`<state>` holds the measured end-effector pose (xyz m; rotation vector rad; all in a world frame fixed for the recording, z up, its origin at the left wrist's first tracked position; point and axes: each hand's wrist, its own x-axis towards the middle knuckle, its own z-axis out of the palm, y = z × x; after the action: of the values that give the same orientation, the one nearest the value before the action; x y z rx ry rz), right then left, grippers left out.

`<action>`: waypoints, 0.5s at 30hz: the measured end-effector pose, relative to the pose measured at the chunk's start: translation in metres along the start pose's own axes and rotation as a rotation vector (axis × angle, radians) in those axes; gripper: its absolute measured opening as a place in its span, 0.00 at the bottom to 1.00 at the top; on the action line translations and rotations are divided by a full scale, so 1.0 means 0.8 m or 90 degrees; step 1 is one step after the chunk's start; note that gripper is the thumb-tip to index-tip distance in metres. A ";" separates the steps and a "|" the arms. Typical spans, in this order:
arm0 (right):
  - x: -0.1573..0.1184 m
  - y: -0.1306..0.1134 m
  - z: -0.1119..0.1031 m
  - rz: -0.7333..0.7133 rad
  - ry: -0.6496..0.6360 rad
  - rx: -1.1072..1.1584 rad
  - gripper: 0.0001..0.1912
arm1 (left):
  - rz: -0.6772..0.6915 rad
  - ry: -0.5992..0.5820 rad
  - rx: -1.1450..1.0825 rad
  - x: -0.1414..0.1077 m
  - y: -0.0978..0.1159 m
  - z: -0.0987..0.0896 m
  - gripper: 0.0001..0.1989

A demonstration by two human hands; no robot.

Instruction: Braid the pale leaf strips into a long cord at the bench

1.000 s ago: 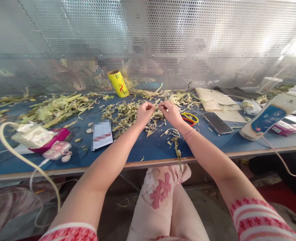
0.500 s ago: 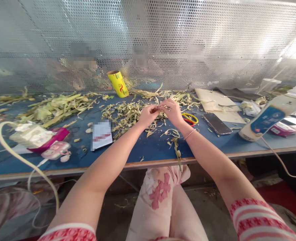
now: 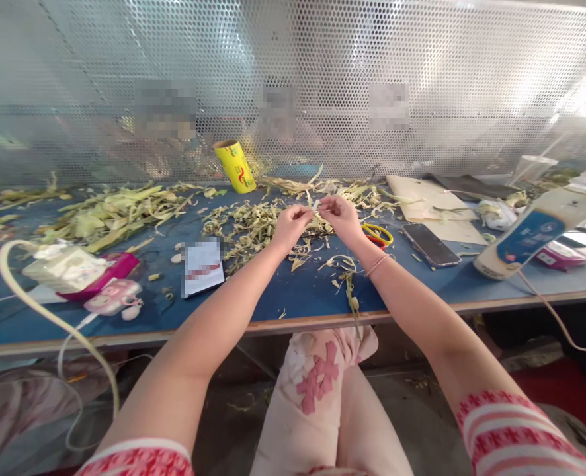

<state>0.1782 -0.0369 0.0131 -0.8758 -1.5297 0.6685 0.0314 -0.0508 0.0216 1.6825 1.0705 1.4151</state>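
Note:
Over the heap of curled, dried plant strips (image 3: 251, 228), my left hand (image 3: 291, 225) is closed in a pinch on a small pale plant strip (image 3: 315, 205). My right hand (image 3: 341, 216) pinches at the other end of the same strip, with its fingertips a short gap from the left ones. The fingers partly cover the strip's ends. Beside my right wrist lie yellow and red scissors (image 3: 379, 233), partly hidden by the forearm. A small bunch of strips (image 3: 351, 297) hangs over the table's front edge below my hands.
Long green-yellow peelings (image 3: 109, 215) lie at the left. A yellow cardboard tube (image 3: 235, 166) leans at the back near the perforated metal panel (image 3: 303, 66). A lit phone (image 3: 204, 268), a dark phone (image 3: 430, 244), brown paper (image 3: 424, 198) and a tilted bottle (image 3: 526, 235) surround the hands.
My fingertips have moved slightly apart, and the pale strip now shows between them. The things on the table have stayed where they were.

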 end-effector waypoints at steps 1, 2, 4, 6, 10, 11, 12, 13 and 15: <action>-0.001 -0.001 0.000 -0.008 -0.010 0.008 0.11 | -0.002 0.007 -0.001 0.000 0.000 0.000 0.09; -0.003 -0.003 0.001 -0.017 -0.019 0.011 0.12 | -0.002 0.010 -0.003 0.001 0.000 0.000 0.09; -0.006 -0.008 0.002 -0.038 -0.032 0.009 0.12 | -0.005 0.010 -0.009 0.001 -0.001 0.000 0.09; -0.010 -0.012 0.003 -0.058 -0.038 -0.001 0.12 | -0.006 0.003 -0.013 0.001 -0.001 0.001 0.08; -0.014 -0.019 0.002 -0.099 -0.043 -0.077 0.11 | -0.001 -0.008 -0.002 -0.001 0.000 0.001 0.09; -0.014 -0.019 0.001 -0.111 -0.038 -0.106 0.10 | 0.006 -0.015 0.007 -0.001 0.001 0.001 0.09; -0.014 -0.020 0.000 -0.124 -0.032 -0.134 0.09 | 0.014 -0.024 0.017 -0.001 0.001 0.001 0.09; -0.014 -0.019 -0.001 -0.138 -0.024 -0.157 0.08 | 0.023 -0.033 0.027 -0.002 0.001 0.001 0.09; -0.014 -0.017 -0.002 -0.158 -0.014 -0.174 0.07 | 0.041 -0.052 0.044 -0.003 0.000 0.002 0.08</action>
<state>0.1781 -0.0535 0.0183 -0.8632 -1.7402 0.2944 0.0330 -0.0526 0.0202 1.8232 1.0389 1.3504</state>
